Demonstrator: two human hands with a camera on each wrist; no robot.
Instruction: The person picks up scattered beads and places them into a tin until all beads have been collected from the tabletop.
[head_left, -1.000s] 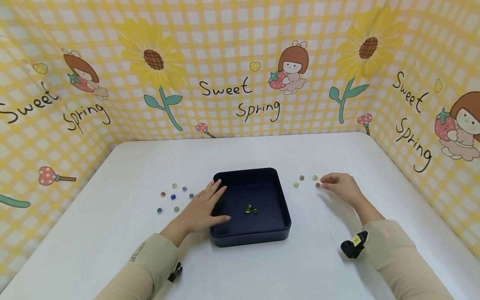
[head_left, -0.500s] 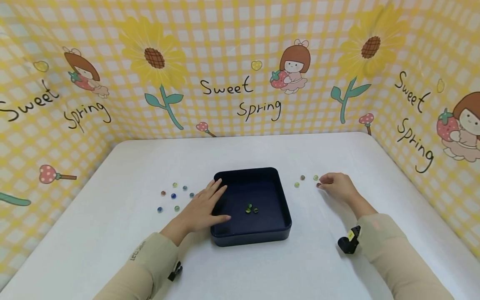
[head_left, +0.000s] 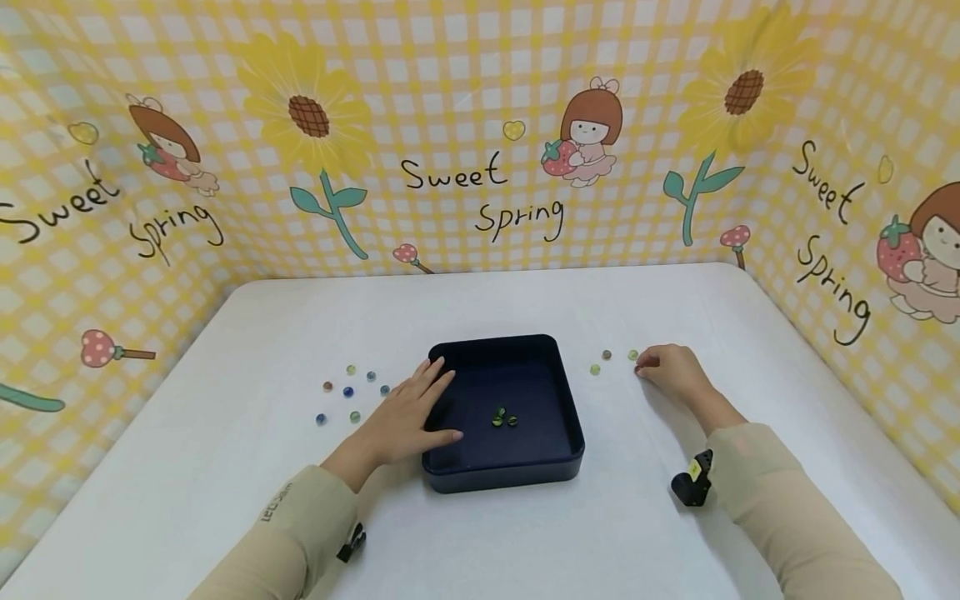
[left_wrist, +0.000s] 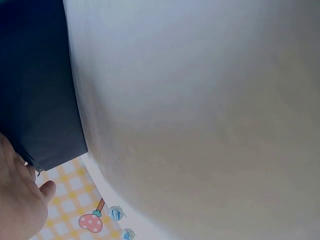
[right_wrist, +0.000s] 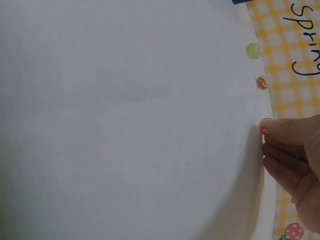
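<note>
While the right hand (head_left: 678, 372) pinches a round orange-red glass marble (right_wrist: 264, 129), the square dark-blue tray (head_left: 502, 478) lies well to its left.
The left hand (head_left: 403, 422), fingers spread, touches the tray's rim.

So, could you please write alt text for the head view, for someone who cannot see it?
A person's right hand pinches a reddish marble at a white table, while their left hand rests across the rim of a navy tray holding three green marbles. Loose marbles lie on either side.
</note>
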